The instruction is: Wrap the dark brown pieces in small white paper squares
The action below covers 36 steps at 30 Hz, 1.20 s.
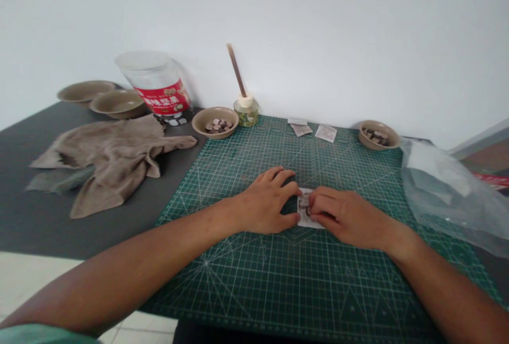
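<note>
A small white paper packet [305,211] lies on the green cutting mat [278,280] at the middle. My left hand [268,201] holds its left edge, thumb and fingers pinched on it. From the right, my right hand [345,217] presses its fingers on top of the packet and covers most of it. Something dark shows at the packet's open part, too small to name.
Two bowls with dark round pieces [217,121] [377,134] stand at the mat's far edge. Between them are a reed diffuser [245,111] and loose white packets [326,133]. At left lie a brown cloth [115,158], two empty bowls [117,103] and a plastic jar [159,87]. A clear bag [449,195] lies at right.
</note>
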### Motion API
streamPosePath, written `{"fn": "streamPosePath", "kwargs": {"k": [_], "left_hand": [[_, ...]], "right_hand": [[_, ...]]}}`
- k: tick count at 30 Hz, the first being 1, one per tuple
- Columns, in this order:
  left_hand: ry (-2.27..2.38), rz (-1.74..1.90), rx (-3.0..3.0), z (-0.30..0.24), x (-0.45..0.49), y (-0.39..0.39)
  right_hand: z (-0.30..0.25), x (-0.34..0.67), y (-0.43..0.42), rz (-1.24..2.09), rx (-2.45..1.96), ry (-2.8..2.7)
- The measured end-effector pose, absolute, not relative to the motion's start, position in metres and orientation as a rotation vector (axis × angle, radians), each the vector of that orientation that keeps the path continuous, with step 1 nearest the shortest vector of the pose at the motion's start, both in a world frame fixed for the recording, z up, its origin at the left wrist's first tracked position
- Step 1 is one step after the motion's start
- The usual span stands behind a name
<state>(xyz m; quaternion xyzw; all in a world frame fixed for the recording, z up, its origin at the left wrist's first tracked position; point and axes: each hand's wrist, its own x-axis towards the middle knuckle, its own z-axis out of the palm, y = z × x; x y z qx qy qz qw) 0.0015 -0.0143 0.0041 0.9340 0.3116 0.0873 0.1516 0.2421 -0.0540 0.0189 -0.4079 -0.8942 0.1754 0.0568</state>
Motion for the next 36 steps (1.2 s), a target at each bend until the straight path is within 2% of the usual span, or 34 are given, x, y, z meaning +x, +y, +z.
{"fn": "streamPosePath", "kwargs": {"k": [5, 11, 16, 20, 25, 31, 36], "left_hand": [[0.899, 0.261, 2.690, 0.003, 0.001, -0.014], [0.893, 0.254, 2.677, 0.004, 0.001, -0.014], [0.901, 0.248, 2.674, 0.005, 0.002, -0.014], [0.900, 0.242, 2.676, 0.004, 0.001, -0.014], [0.906, 0.225, 2.675, 0.002, 0.001, -0.013], [0.897, 0.216, 2.661, 0.003, 0.001, -0.012], [0.912, 0.220, 2.657, 0.002, 0.001, -0.012]], "right_hand": [[0.020, 0.242, -0.052, 0.405, -1.337, -2.666], [0.020, 0.244, -0.055, 0.543, -1.178, -2.727], [0.019, 0.247, -0.052, 0.374, -1.351, -2.644], [0.020, 0.248, -0.053, 0.489, -1.243, -2.714], [0.020, 0.248, -0.052, 0.360, -1.358, -2.638], [0.020, 0.248, -0.057, 0.484, -1.209, -2.744], [0.018, 0.253, -0.053, 0.313, -1.369, -2.651]]}}
